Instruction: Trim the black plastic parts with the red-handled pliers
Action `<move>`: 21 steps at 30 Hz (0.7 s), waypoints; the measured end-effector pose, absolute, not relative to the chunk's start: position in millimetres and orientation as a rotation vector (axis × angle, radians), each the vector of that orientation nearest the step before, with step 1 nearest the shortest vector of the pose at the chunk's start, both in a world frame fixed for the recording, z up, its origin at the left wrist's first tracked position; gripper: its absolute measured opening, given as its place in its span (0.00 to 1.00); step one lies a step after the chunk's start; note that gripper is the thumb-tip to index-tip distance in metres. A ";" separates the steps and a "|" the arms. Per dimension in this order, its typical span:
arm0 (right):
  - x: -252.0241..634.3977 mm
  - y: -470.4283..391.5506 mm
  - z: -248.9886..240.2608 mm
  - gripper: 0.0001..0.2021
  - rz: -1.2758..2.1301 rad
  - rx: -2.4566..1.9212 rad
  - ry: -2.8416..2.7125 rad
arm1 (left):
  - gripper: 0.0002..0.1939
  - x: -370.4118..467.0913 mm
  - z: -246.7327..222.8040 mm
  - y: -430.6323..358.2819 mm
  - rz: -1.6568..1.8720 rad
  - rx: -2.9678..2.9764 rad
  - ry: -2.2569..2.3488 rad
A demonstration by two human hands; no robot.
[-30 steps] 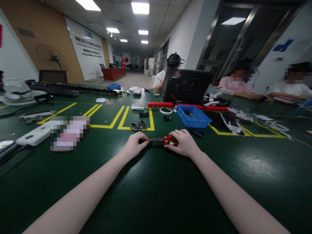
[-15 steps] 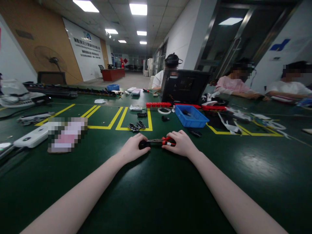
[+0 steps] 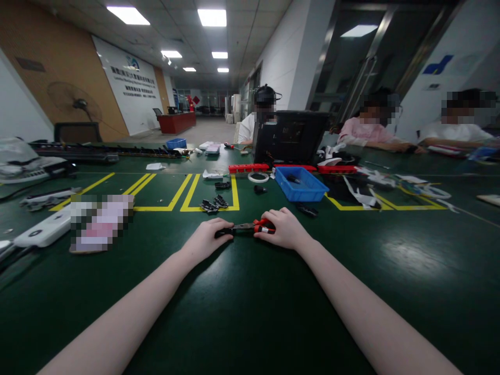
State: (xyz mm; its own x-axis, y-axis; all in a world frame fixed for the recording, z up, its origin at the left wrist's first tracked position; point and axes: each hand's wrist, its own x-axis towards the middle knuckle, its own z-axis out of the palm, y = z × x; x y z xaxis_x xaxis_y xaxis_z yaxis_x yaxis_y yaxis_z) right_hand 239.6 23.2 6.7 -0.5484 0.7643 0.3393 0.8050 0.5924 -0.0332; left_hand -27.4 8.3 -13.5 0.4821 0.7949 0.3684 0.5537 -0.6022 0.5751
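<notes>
My left hand (image 3: 205, 239) is closed on a small black part (image 3: 224, 233), pinched between thumb and fingers; its exact kind is hard to make out. My right hand (image 3: 287, 229) grips the red handles of needle-nose pliers (image 3: 259, 227). The pliers' metal jaws point left and meet the black part at my left fingertips; whether they clamp it I cannot tell. Beyond my hands, several small black parts (image 3: 214, 203) lie by a yellow-taped outline, with another black piece (image 3: 260, 189) to their right.
A blue bin (image 3: 300, 187) with a dark piece inside stands ahead to the right. Behind it are red strips (image 3: 249, 168) and a large black panel (image 3: 291, 136). A white power strip (image 3: 52, 226) lies at left. Co-workers sit across the table, one in a pink top (image 3: 361, 132).
The view has shifted slightly to the right, so the scene sits further left. The black part in my left hand appears turned and less exposed. Both hands keep their hold.
</notes>
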 end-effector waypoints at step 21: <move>241.6 27.3 3.7 0.24 -0.193 -1.141 -2.443 | 0.12 -25.5 -10.4 6.8 0.877 2.394 1.150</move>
State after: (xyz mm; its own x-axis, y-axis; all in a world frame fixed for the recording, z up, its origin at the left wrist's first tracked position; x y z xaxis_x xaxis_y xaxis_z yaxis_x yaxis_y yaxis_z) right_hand 241.6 27.3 3.7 -0.5662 0.6964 0.4409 0.7569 0.6511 -0.0563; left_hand -25.5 6.8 -10.4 0.4811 0.7891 0.3820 0.5771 -0.6131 0.5395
